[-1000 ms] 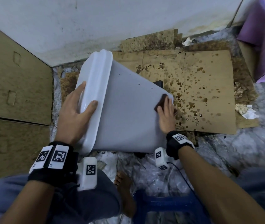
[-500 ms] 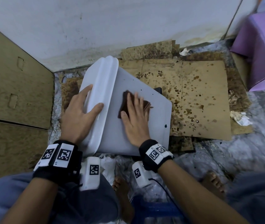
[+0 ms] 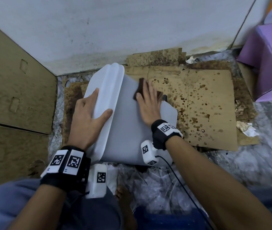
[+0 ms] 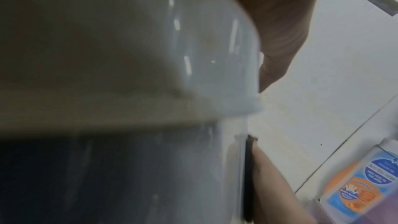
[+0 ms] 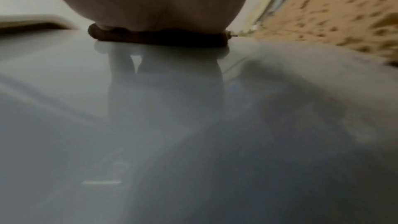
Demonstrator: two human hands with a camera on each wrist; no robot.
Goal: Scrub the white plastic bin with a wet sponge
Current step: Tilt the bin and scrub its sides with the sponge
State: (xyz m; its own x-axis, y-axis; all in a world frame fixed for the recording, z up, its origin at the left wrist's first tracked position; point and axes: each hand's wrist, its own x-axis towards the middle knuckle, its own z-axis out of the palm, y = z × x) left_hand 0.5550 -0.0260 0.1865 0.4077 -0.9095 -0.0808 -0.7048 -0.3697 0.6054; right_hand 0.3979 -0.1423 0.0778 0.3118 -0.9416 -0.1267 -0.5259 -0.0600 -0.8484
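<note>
Brown sponge [image 3: 141, 87] flat under right hand [image 3: 148, 103]

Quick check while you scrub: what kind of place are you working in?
Probably a floor corner of a storeroom or utility area: the white bin lies on stained flattened cardboard over a marbled floor, against a scuffed wall, beside upright cardboard panels.

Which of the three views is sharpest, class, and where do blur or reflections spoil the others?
Head view: sharpest, edges bent by the wide lens. Left wrist view: white bin blurred, streaked with glare. Right wrist view: soft focus; sponge mirrored in the glossy bin wall.
</note>
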